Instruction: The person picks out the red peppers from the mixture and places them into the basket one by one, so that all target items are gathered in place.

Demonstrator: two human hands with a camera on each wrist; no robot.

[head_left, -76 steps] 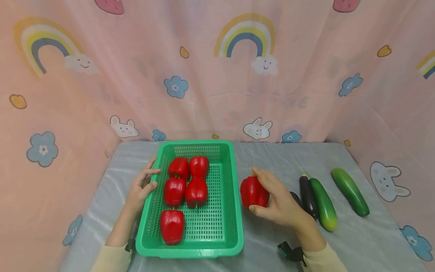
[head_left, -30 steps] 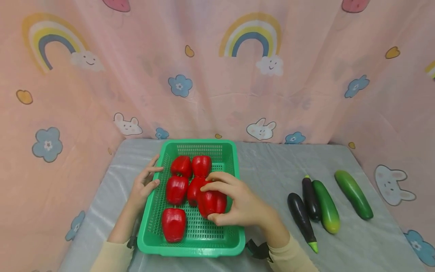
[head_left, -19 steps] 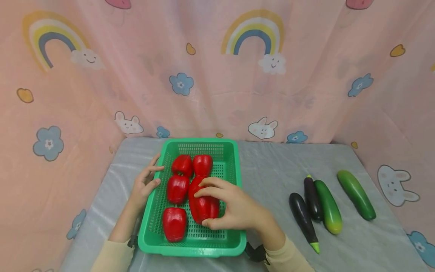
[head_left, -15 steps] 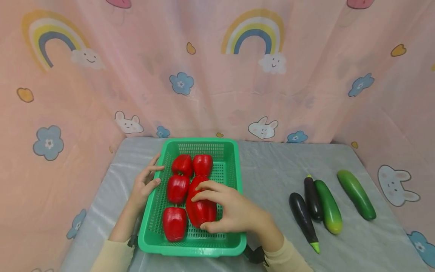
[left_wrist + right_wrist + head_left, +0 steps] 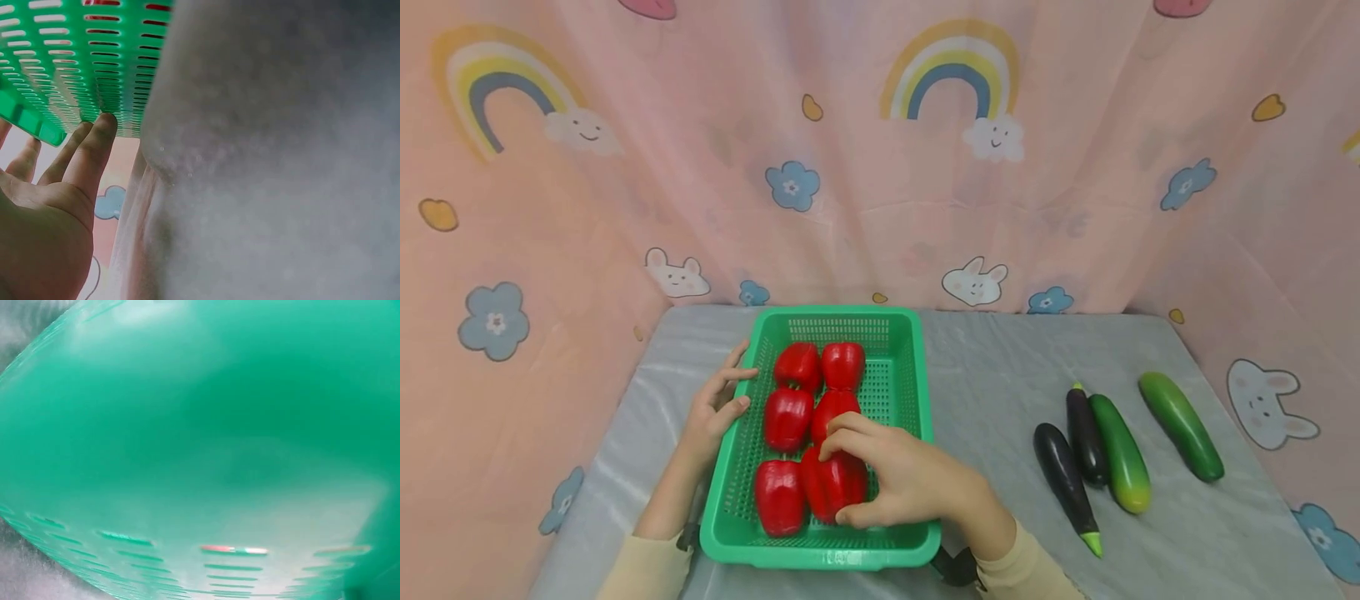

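My right hand grips a red bell pepper low inside the green basket, thumb at its near side and fingers over its top. This pepper sits beside the front-left bell pepper. Several more red peppers, such as the middle-left bell pepper, stand in two columns behind it. Along the basket's left side rests my left hand. In the left wrist view its fingers reach, nearly straight, to the slotted wall. Basket plastic fills the right wrist view, so the right hand is hidden there.
Right of the basket, two eggplants lie near a green cucumber-like vegetable. A second such green vegetable lies farther right. Grey cloth covers the table, and a pink patterned curtain hangs behind and at both sides.
The right hand has carried the bell pepper from the table right of the basket into it, then left and nearer to the front-left pepper. The left hand has stayed at the basket's side.
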